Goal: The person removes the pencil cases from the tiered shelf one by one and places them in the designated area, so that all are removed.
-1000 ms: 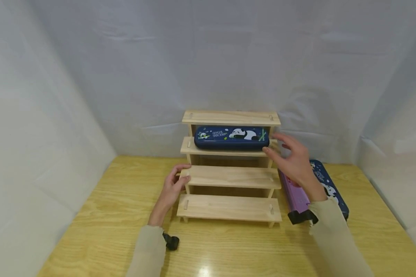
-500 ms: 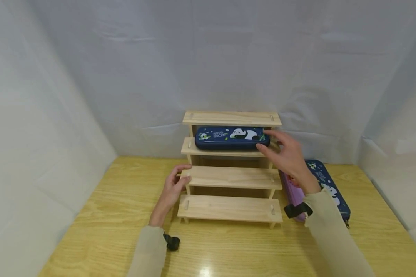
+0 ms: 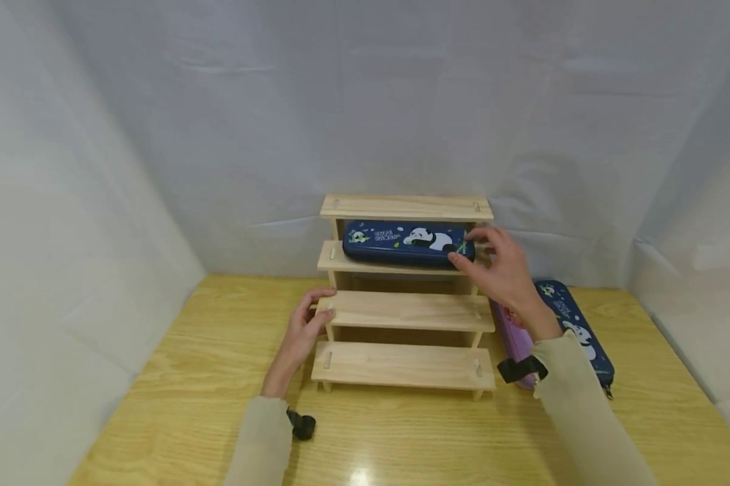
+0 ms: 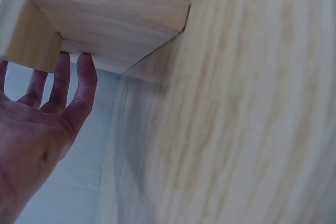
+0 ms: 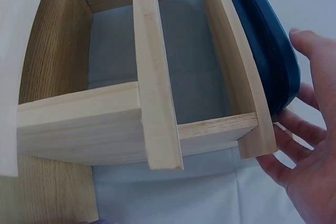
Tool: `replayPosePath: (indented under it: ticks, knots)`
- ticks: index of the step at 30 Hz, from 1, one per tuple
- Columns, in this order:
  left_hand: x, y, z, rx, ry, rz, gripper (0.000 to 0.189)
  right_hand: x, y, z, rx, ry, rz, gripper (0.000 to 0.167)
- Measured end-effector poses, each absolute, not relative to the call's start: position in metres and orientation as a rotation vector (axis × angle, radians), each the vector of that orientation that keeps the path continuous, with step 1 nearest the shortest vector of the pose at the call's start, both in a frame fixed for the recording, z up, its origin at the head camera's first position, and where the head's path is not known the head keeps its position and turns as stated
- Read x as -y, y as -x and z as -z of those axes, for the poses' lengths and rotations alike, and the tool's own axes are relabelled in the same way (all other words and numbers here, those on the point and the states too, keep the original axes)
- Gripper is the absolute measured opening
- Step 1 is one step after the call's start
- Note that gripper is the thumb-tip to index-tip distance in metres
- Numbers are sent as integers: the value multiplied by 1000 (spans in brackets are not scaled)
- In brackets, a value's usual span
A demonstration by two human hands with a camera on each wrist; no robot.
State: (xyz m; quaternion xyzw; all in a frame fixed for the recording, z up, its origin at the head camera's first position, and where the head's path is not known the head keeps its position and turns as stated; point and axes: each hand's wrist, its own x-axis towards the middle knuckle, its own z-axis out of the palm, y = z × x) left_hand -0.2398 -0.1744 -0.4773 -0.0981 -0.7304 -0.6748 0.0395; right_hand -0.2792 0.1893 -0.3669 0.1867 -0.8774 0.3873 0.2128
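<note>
A four-tier wooden step shelf (image 3: 401, 310) stands on the table. On its second tier from the top lies a dark blue pencil case (image 3: 389, 255) with a panda print. My right hand (image 3: 507, 277) pinches the case's right end, thumb at the front edge and fingers at the back. In the right wrist view, the zipped side of the case (image 5: 268, 40) shows beside that hand (image 5: 315, 177). My left hand (image 3: 299, 331) grips the left end of the tier below. The left wrist view shows the left fingers (image 4: 84, 87) reaching under the board.
Right of the shelf, another dark blue panda pencil case (image 3: 574, 324) lies on the table (image 3: 206, 398). Beside it is a purple case (image 3: 516, 344), partly hidden by the right arm. White sheeting (image 3: 401, 101) hangs close behind and at both sides.
My right hand has moved left onto the end of the pencil case and taken hold of it. That end has turned slightly toward the front. The left hand has stayed in place.
</note>
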Motion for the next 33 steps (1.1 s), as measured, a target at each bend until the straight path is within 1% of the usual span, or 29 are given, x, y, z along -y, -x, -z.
replayPosePath:
  ticks: [9,19,26,33]
  knots:
    - [174,241,477,2234,302,2075,36,-188,279,363,2569,-447,-1121,59]
    - [174,240,476,2251,299,2055,36,-189,278,364,2566,-509,-1155,60]
    - [175,240,477,2260,291,2045,35,-187,279,365,2565,-544,-1219,73]
    - [175,239,477,2258,289,2054,35,-184,281,364,2660,-514,-1128,79]
